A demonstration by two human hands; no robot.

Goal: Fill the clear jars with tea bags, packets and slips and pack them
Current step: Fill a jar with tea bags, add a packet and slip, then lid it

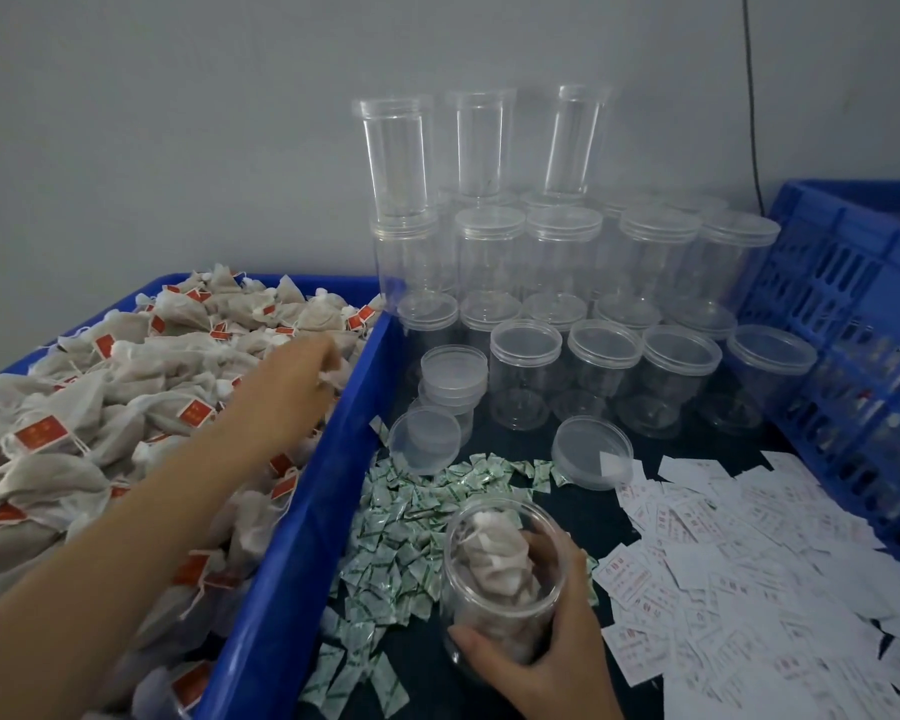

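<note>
My right hand (552, 652) grips an open clear jar (505, 579) at the lower middle, tilted toward me, with several tea bags inside. My left hand (297, 381) reaches into the blue bin (302, 522) on the left, its fingers curled into the heap of tea bags (74, 433) with red tags; whether it holds one is hidden. Green-and-white packets (401, 511) lie scattered on the dark table beside the jar. White printed slips (739, 553) spread to the right.
Several empty lidded clear jars (562, 304) stand stacked against the grey wall at the back. Loose lids (591, 452) lie in front of them. A blue slatted crate (853, 356) stands at the right edge.
</note>
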